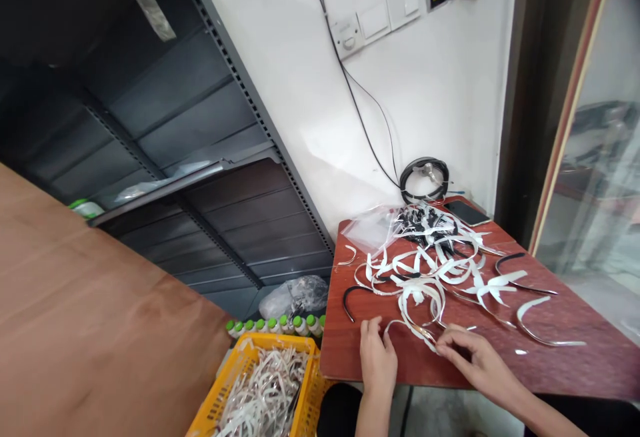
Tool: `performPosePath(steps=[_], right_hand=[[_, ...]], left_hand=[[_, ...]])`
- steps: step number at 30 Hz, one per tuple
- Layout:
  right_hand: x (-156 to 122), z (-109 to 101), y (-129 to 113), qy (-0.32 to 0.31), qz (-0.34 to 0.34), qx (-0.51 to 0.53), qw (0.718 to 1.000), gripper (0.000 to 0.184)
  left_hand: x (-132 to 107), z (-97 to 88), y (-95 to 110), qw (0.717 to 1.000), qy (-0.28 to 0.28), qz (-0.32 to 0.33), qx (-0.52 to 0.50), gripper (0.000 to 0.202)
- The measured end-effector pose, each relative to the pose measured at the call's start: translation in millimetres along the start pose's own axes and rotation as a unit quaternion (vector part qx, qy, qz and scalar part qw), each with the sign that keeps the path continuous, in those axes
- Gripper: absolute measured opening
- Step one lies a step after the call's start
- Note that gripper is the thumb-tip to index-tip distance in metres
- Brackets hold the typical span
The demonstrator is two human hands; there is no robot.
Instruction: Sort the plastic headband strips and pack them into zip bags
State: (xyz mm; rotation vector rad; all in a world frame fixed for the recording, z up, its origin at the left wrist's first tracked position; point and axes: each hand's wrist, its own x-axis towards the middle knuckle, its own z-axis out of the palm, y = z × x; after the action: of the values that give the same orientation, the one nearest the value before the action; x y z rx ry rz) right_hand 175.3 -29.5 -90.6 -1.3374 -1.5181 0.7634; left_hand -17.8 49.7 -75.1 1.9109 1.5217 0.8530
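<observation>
Both my hands are low over the front of the red-brown table [345,350]. My left hand [379,357] has its fingers bent, with the thumb and fingertips at one end of a thin curved white strip [397,323]. My right hand [467,353] pinches near the strip's other end, where a shiny metallic part shows. Just beyond them lies a loose coil of white strips [423,287]. A short black curved piece [345,300] rests beside my left hand. To the right of my right hand is a curved strip [525,327], part white and part shiny metal.
A yellow basket [240,350] full of similar strips stands left of the table. Behind the strips are a clear plastic bag [370,230], a phone [466,213] and a black cable coil [404,183]. Green-capped bottles [273,325] line the lower shelf; a glass panel [595,223] is at right.
</observation>
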Motion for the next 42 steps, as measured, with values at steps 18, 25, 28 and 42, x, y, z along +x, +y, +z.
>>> performPosePath(steps=[18,25,28,42], right_hand=[[35,-8,-19,-0.014,0.018,-0.226,0.974,0.015],[66,-34,-17,0.045,0.046,-0.278,0.959,0.027],[83,-36,-6,0.058,0.113,-0.351,0.928,0.022],[78,-35,-26,0.057,0.089,-0.135,0.985,0.038]], left_hand=[[6,-19.5,-26,0.991,0.025,-0.071,-0.112,0.050],[19,-5.0,-19,0.989,0.024,-0.043,-0.137,0.038],[19,-1.4,-21,0.991,0.040,-0.026,-0.127,0.033],[14,-0.4,-32,0.988,0.043,-0.022,-0.145,0.043]])
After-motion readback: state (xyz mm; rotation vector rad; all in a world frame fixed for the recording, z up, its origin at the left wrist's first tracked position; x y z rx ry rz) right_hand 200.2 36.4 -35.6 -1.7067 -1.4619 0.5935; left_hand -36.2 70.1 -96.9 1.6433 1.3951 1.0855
